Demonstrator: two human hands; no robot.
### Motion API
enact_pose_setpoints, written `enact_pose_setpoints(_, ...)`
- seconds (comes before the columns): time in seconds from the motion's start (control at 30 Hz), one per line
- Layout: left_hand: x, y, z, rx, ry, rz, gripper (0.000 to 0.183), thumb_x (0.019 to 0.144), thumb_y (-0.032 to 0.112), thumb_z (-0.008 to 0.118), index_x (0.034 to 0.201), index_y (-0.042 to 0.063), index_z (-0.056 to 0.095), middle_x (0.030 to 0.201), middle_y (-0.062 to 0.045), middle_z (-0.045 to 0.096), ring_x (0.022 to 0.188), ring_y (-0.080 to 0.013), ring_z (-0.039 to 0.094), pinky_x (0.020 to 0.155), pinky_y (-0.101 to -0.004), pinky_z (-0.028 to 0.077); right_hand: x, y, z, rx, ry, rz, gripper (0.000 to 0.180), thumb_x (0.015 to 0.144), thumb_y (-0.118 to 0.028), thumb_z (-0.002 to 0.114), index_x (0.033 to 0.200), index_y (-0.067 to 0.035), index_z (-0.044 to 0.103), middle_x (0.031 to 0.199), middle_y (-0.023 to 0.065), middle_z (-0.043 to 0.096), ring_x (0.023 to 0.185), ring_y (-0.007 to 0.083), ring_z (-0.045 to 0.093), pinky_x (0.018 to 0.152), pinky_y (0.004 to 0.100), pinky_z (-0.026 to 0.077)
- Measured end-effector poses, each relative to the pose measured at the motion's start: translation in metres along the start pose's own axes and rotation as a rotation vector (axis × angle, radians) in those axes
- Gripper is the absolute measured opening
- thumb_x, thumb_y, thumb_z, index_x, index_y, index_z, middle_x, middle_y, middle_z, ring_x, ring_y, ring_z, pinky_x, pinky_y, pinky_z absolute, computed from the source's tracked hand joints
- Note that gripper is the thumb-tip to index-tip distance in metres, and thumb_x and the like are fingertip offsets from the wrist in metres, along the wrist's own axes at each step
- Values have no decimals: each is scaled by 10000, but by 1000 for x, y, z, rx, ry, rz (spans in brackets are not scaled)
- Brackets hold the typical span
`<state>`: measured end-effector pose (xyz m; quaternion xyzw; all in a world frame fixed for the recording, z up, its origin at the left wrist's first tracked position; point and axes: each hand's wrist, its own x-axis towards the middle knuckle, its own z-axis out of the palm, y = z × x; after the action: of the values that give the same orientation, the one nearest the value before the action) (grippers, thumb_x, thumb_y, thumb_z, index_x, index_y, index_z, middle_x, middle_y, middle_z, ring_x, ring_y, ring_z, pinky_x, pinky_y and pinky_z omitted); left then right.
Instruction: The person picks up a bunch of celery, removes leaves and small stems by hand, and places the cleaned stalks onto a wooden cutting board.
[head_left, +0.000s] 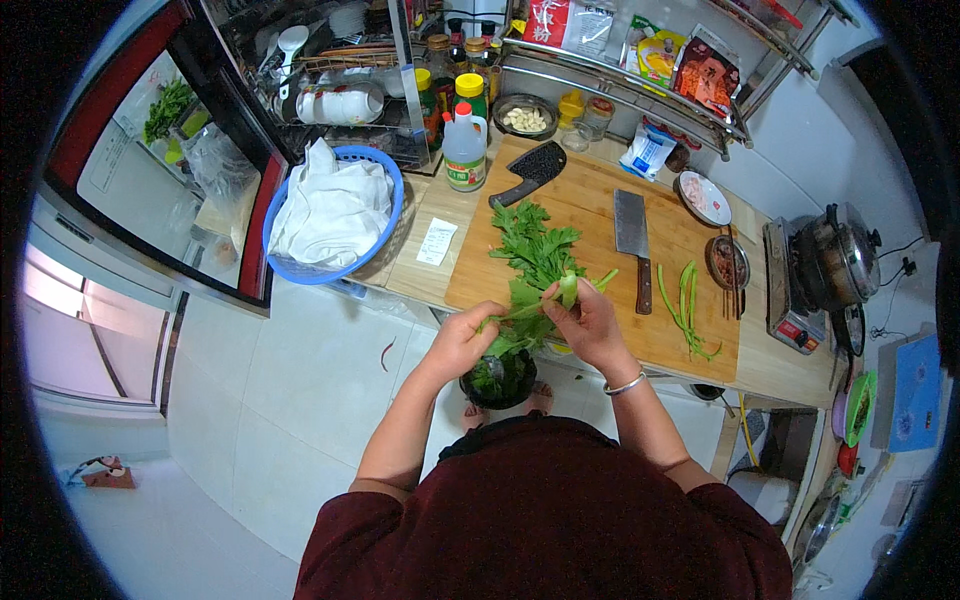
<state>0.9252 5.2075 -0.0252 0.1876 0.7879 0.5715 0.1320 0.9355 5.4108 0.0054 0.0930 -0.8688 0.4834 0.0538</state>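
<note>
A green leafy celery stalk (568, 289) is in my right hand (592, 326), its pale cut end standing up between the fingers. My left hand (461, 341) pinches a thin leafy stem of the same greens, left of the right hand. More leafy celery (532, 236) lies on the wooden cutting board (472, 262) just beyond both hands. Below them, on the floor by the feet, stands a black bin (480, 394) with leaves inside. To the right, stripped green stalks (684, 304) lie on the board beside a cleaver (631, 225).
A black-bladed knife (536, 169) lies at the board's far left. Bowls of garlic (525, 118), pale sliced food (703, 199) and dark food with chopsticks (727, 262) stand around it. A portable stove (787, 300) with a pot is at right, a blue basket (274, 225) at left.
</note>
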Motion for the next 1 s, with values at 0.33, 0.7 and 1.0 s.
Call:
enact_pose_setpoints(0.33,3,2,-3,-176,-129,-7,269,815,101,498,1059,-12,506,932,-96,580,853,-143,531,755,-262,419,5,5,3,247,49,39,117,800,-109,583,884,-41,538,764,67,535,654,148,513,568,268,405)
enact_pose_setpoints(0.7,3,0,-8,36,-93,-74,225,831,67,415,992,-5,554,898,-96,599,842,-147,549,761,-247,416,3,0,4,261,12,101,118,840,-127,557,909,-38,523,699,-11,537,623,73,490,566,211,399)
enact_pose_setpoints(1.0,2,20,4,-143,233,-6,177,859,149,505,948,22,592,831,-66,600,785,-122,540,710,-256,428,7,-1,9,654,56,171,149,874,-228,505,951,-100,506,761,-7,605,624,27,451,522,165,302)
